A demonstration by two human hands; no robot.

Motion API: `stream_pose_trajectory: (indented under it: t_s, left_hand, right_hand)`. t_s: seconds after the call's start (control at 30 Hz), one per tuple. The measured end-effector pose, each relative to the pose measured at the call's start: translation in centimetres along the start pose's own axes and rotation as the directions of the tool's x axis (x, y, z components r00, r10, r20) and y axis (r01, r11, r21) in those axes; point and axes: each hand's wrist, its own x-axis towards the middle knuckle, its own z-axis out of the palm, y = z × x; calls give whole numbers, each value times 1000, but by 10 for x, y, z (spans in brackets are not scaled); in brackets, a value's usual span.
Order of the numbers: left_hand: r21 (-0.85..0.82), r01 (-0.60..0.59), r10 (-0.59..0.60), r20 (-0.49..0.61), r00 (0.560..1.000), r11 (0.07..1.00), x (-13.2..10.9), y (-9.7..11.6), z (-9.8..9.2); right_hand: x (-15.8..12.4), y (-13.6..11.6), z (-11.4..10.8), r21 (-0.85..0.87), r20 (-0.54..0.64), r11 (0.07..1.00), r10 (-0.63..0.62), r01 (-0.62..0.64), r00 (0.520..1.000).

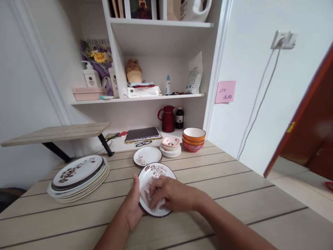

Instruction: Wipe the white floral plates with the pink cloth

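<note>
A white plate [169, 172] with a dark rim and brown flower print is tilted up above the table. My left hand [134, 203] grips its left edge, thumb along the rim and the other fingers hidden beneath. Over the plate, my right hand [173, 194] presses a crumpled white tissue [146, 191] against the upper face, fingers bent around it. Just behind lies a small stack of matching flowered plates [149, 155]. Beside that, a square pink dish [171, 142] rests on several small white saucers [171, 152].
Stacked plates [78, 172] stand at the left by a raised wooden shelf [59, 132]. Orange and red bowls [194, 139] are nested at the back right. Behind are a laptop [143, 133], glasses [144, 143], a red jug [168, 119] and a dark bottle [179, 118].
</note>
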Motion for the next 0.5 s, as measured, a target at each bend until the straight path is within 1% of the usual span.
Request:
stream_pose_trajectory:
  t_s: [0.03, 0.1, 0.17, 0.23, 0.3, 0.33, 0.4, 0.47, 0.5]
  left_hand:
    - [17, -5, 5, -13, 1000, 1000, 0, 0, 1]
    - [43, -14, 16, -41, 999, 999, -1, 0, 2]
    - [54, 0, 3, -71, 997, 999, -2, 1, 4]
    - [64, 19, -12, -113, 994, 998, -4, 2, 6]
    - [75, 12, 0, -153, 988, 997, -6, 3, 9]
    - [76, 3, 9, -160, 987, 997, -7, 4, 10]
    - [75, -10, 22, -162, 987, 997, -9, 4, 12]
    - [81, -6, 20, -173, 985, 997, -10, 3, 13]
    - [86, -2, 17, -179, 984, 996, -10, 3, 13]
  right_hand:
    - [-4, 2, -4, 49, 37, 999, 16, -18, 999]
    - [-13, 7, -14, 114, 100, 987, 101, -112, 990]
    - [-21, 11, -22, 108, 99, 966, 223, -233, 970]
    - [-25, 13, -27, 49, 2, 929, 366, -366, 931]
    - [-24, 15, -26, -18, -138, 869, 488, -495, 862]
    - [-21, 16, -23, -44, -206, 837, 526, -545, 825]
    - [-14, 18, -15, -73, -320, 793, 556, -605, 768]
    - [-5, 19, -4, -80, -405, 781, 542, -619, 736]
    - [-1, 19, 2, -76, -437, 785, 527, -614, 729]
